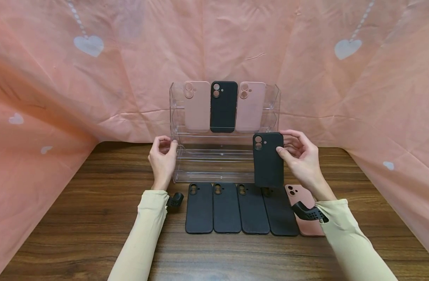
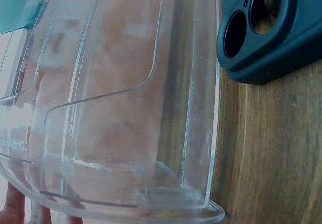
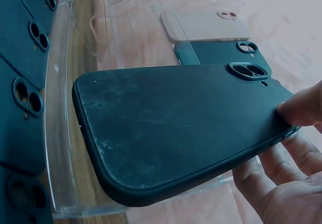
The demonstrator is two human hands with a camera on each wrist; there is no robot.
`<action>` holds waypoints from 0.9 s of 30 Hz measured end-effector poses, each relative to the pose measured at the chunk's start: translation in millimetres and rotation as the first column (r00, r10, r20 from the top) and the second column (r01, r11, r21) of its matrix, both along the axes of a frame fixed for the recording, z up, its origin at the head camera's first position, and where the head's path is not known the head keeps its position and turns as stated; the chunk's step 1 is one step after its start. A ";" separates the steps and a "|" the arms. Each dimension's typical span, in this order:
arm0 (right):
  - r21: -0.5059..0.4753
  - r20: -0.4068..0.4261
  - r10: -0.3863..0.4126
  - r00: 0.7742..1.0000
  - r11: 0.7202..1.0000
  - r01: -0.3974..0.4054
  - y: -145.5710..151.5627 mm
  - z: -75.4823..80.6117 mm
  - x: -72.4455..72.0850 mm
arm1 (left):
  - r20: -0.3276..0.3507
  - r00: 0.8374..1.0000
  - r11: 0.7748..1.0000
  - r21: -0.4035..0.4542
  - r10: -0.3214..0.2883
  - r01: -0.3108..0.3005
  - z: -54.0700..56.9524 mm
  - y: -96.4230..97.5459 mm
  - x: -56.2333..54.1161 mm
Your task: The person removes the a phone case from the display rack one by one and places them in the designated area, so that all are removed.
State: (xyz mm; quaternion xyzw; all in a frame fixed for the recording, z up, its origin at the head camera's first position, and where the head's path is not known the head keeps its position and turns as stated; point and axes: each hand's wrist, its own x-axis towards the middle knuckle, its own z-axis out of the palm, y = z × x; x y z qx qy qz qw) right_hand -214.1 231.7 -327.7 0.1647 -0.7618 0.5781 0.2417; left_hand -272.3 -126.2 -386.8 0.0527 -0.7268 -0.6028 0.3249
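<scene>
A clear tiered display stand stands on the table, with a pink phone case, a black one and another pink one upright on its top tier. My left hand grips the stand's left side edge; in the left wrist view its fingertips show through the clear plastic. My right hand pinches a black phone case by its right edge, thumb on the back and fingers behind. That case hangs upright before the stand's lower right part, its camera cutout at the upper left.
In front of the stand lies a row of several black phone cases, with a pink case at its right end, partly covered by my right wrist's camera strap. Pink cloth with white hearts hangs around the wooden table.
</scene>
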 end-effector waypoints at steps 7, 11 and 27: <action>-0.027 0.007 -0.017 1.000 0.999 0.017 10.8 -2.8 6.7 | -0.010 1.000 1.000 0.001 -0.003 0.003 0.4 -0.2 -0.1; 0.011 0.004 -0.056 0.998 0.998 0.056 18.2 -3.9 10.7 | -0.009 1.000 1.000 0.001 -0.001 0.001 0.2 0.0 -0.1; -0.057 0.031 -0.066 0.997 0.996 0.068 48.1 -13.2 23.7 | -0.016 1.000 1.000 -0.001 -0.007 0.007 0.6 0.4 0.0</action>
